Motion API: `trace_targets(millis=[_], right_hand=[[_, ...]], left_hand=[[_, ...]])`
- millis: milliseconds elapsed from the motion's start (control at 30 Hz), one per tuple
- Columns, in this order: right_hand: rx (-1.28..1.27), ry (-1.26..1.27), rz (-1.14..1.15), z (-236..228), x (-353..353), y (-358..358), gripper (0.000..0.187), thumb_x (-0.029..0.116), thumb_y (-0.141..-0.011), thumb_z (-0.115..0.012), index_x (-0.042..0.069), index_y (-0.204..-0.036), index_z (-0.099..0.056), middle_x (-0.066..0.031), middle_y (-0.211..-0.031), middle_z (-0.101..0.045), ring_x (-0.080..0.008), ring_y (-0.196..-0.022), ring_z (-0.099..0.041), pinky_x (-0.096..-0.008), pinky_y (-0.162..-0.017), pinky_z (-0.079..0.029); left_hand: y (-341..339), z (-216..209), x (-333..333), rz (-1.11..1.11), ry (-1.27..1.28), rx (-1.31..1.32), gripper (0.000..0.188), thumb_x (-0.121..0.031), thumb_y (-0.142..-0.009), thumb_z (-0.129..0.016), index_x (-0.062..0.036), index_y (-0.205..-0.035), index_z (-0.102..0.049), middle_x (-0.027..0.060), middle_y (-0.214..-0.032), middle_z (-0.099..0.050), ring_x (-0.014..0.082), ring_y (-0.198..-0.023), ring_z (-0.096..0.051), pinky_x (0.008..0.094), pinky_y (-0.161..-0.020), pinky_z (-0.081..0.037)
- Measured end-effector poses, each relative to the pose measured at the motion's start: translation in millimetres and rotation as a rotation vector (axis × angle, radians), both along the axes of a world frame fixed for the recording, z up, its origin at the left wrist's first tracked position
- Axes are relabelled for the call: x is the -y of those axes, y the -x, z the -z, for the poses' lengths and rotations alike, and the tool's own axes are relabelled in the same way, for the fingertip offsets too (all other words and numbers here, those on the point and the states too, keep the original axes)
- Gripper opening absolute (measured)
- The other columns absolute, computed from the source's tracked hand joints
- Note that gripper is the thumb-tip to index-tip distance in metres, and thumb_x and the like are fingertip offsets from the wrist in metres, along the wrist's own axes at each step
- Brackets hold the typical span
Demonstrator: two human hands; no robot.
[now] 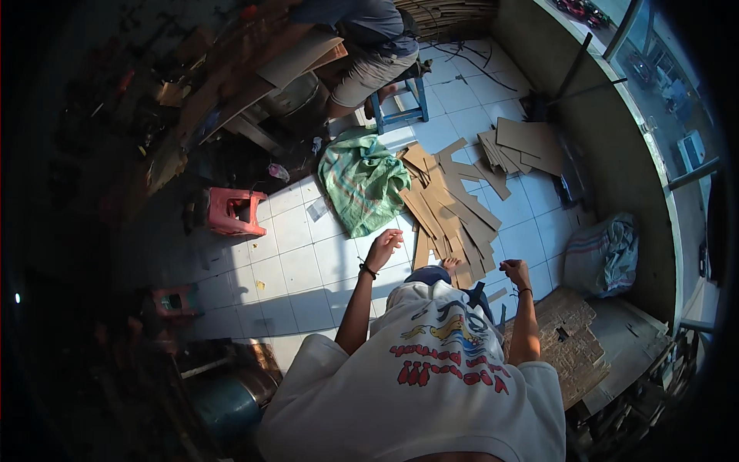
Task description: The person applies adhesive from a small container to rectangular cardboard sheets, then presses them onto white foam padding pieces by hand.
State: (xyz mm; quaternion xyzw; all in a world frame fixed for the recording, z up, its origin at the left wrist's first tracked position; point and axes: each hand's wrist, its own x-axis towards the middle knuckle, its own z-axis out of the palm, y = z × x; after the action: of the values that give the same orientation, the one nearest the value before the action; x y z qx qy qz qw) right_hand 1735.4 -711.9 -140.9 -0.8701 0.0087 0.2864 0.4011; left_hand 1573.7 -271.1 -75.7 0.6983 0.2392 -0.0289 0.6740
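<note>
My left hand [385,248] is raised in front of my body with its fingers curled in, and no object shows in it. A dark band circles that wrist. Farther right, my right hand [516,272] is also closed, its fingers bent under, with nothing visible in it. Between and beyond my hands lies a loose heap of brown cardboard strips [440,209] on the tiled floor. Touching the heap's left side is a crumpled green woven sack [359,179]. Both hands appear apart from the heap and the sack.
Flat cardboard sheets [531,145] lie by the right wall. A stuffed woven sack [603,256] and worn boards [560,339] are at the right. A red plastic stool [235,212] stands left. At the back, another person sits on a blue stool [402,104] beside a cluttered bench.
</note>
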Motion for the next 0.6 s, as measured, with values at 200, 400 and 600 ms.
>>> trace_targets(millis=[200,400,600], right_hand=[[-0.035,-0.176,-0.307,-9,-125,-22,0.029,0.024,-0.092,-0.063,-0.001,-0.1,-0.074,-0.0069,-0.078,-0.075,-0.0113,-0.064,-0.065,-0.0274,-0.059,-0.051],[-0.25,-0.539,-0.604,-26,-264,47,0.039,0.031,-0.097,-0.054,-0.003,-0.105,-0.071,-0.0092,-0.092,-0.075,-0.0143,-0.072,-0.067,-0.0267,-0.065,-0.053],[-0.198,-0.635,-0.818,-84,-423,86,0.031,0.022,-0.095,-0.056,-0.005,-0.103,-0.069,-0.0112,-0.09,-0.073,-0.0167,-0.077,-0.069,-0.0289,-0.068,-0.055]], left_hand=[[233,100,15,-0.556,0.106,-0.371,0.035,-0.038,-0.096,-0.059,-0.0098,-0.117,-0.062,0.0058,-0.09,-0.071,0.0136,-0.066,-0.065,0.0259,-0.053,-0.05],[436,173,110,-0.661,0.674,-0.789,0.039,-0.036,-0.095,-0.054,-0.0191,-0.13,-0.057,0.0069,-0.117,-0.066,0.0251,-0.09,-0.066,0.0447,-0.078,-0.054],[460,186,25,-0.783,0.933,-0.711,0.04,-0.036,-0.096,-0.057,-0.0192,-0.132,-0.056,0.007,-0.115,-0.067,0.0263,-0.086,-0.067,0.043,-0.069,-0.054]])
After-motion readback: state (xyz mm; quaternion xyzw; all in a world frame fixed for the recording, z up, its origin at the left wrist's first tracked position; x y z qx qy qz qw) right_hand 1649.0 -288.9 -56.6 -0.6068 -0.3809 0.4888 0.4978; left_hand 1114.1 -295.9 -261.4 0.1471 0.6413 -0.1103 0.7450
